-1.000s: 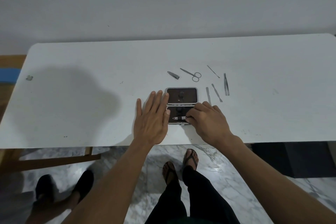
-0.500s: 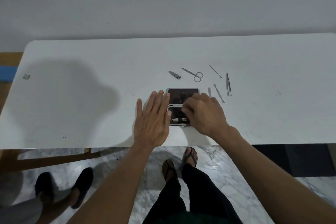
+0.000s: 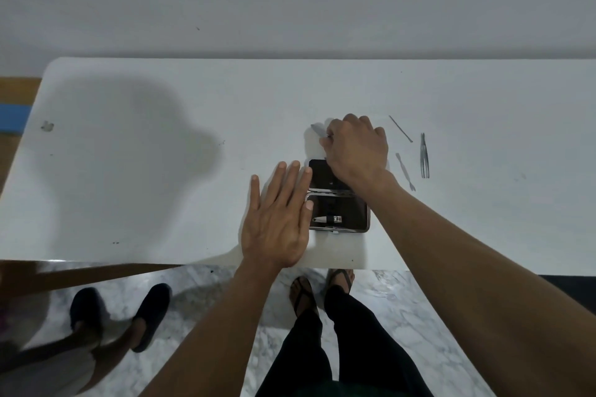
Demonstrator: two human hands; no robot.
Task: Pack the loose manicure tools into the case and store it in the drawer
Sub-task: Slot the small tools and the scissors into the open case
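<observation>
The manicure case lies open near the white table's front edge, dark inside, with a nail clipper strapped in its near half. My left hand rests flat on the table against the case's left side. My right hand reaches past the far half, fingertips closed on one end of a small blurred grey clipper. The scissors are hidden under that hand. To the right lie a flat pusher, tweezers and a thin pick.
Another person's feet in black shoes stand at the lower left beside a wooden bar. A small scrap lies at the table's left end. A wall runs behind the table. No drawer shows.
My right hand left the near half of the case and moved forward over the scissors to the small clipper. My left hand stayed flat beside the case.
</observation>
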